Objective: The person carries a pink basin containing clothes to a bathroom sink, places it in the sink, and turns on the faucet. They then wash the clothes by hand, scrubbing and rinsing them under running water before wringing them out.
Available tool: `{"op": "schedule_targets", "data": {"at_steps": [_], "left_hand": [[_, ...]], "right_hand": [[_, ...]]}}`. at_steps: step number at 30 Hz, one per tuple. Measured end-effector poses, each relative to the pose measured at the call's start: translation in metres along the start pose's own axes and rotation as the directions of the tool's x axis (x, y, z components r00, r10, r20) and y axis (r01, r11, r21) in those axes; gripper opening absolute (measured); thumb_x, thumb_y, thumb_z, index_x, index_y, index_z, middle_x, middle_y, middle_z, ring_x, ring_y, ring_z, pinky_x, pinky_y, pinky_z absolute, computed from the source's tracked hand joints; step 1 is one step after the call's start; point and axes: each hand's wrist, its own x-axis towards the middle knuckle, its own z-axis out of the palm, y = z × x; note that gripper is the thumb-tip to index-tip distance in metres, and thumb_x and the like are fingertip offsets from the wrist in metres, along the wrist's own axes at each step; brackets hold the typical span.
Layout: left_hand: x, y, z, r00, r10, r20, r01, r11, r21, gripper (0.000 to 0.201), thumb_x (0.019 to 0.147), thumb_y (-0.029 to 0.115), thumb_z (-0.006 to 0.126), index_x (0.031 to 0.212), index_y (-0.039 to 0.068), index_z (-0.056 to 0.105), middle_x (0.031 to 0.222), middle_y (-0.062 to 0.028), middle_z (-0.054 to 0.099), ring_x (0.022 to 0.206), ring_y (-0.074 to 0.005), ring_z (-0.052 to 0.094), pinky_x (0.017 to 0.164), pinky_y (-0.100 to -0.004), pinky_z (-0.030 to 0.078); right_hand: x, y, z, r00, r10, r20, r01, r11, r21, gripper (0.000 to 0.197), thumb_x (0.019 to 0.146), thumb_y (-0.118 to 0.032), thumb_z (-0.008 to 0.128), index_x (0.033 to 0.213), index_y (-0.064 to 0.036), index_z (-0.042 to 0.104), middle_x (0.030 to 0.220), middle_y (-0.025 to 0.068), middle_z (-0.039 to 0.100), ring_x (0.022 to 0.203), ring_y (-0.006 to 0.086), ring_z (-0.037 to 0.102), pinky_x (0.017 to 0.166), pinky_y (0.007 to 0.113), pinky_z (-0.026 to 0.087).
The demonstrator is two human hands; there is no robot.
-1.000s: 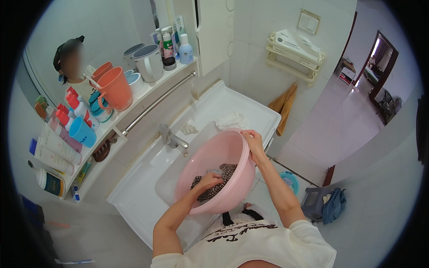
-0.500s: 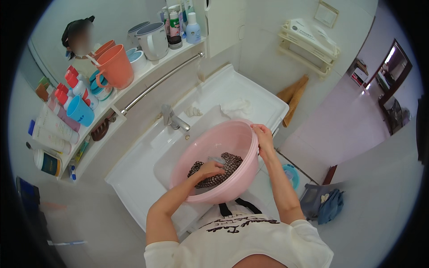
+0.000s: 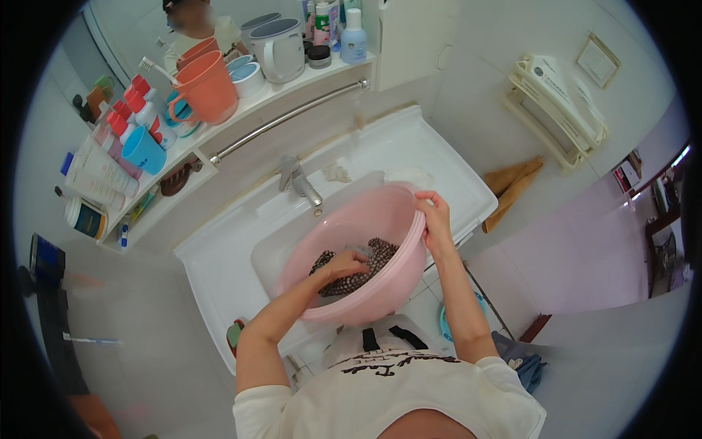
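Your right hand [image 3: 437, 219] still grips the basin [image 3: 300, 252] by its rim at two o'clock. Your left hand [image 3: 342, 265] stays curled on the dotted cloth [image 3: 385, 254] inside the basin; I cannot tell whether it grasps. The basin remains tilted over the sink [image 3: 223, 271]. Your view has swung: the blue tub [image 3: 444, 322], at four o'clock, now sits partly behind your right forearm.

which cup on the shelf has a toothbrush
The orange mug: a toothbrush leans out of it, while none shows in the blue cup or grey mug.
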Motion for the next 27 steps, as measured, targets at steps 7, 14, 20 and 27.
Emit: {"op": "schedule_targets", "data": {"at_steps": [7,14,20,27], "left_hand": [[0.006,0.046,-0.006,0.994,0.032,-0.101,-0.067,0.929,-0.365,0.036,0.07,0.02,0.058,0.101,0.002,0.062,0.083,-0.0067,0.063,0.076,-0.0121,0.056,0.071,-0.0243,0.042],[0.035,0.02,0.007,0.938,0.163,-0.305,-0.319,0.749,-0.581,0.029,0.075,0.02,0.062,0.089,-0.005,0.061,0.077,-0.0065,0.062,0.065,-0.01,0.055,0.058,-0.0234,0.044],[0.043,0.012,0.019,0.916,0.174,-0.361,-0.392,0.583,-0.712,0.026,0.077,0.02,0.061,0.088,-0.003,0.061,0.075,-0.0035,0.061,0.062,-0.0089,0.055,0.055,-0.0222,0.044],[0.042,0.007,0.021,0.922,0.181,-0.342,-0.38,0.586,-0.715,0.028,0.076,0.02,0.061,0.091,-0.004,0.06,0.078,-0.0049,0.061,0.066,-0.01,0.055,0.059,-0.0235,0.044]], "right_hand": [[0.028,-0.045,0.059,0.974,-0.146,0.175,0.157,0.986,-0.051,0.01,0.07,-0.003,0.055,0.078,-0.0051,0.051,0.048,-0.0002,0.046,0.029,0.0056,0.033,0.025,0.02,0.021],[0.011,-0.058,0.126,0.93,-0.158,0.333,0.254,0.929,-0.269,0.006,0.071,-0.003,0.054,0.076,-0.0061,0.051,0.047,-0.0004,0.045,0.029,0.0049,0.033,0.024,0.02,0.021],[-0.005,-0.046,0.152,0.886,-0.122,0.447,0.305,0.88,-0.365,0.004,0.073,-0.005,0.052,0.077,-0.0058,0.051,0.046,-0.0016,0.043,0.03,0.0048,0.033,0.024,0.021,0.022],[-0.021,-0.042,0.167,0.883,-0.153,0.444,0.35,0.845,-0.404,0.002,0.074,-0.004,0.05,0.075,-0.0051,0.05,0.045,-0.0014,0.04,0.029,0.0065,0.033,0.025,0.023,0.024]]}}
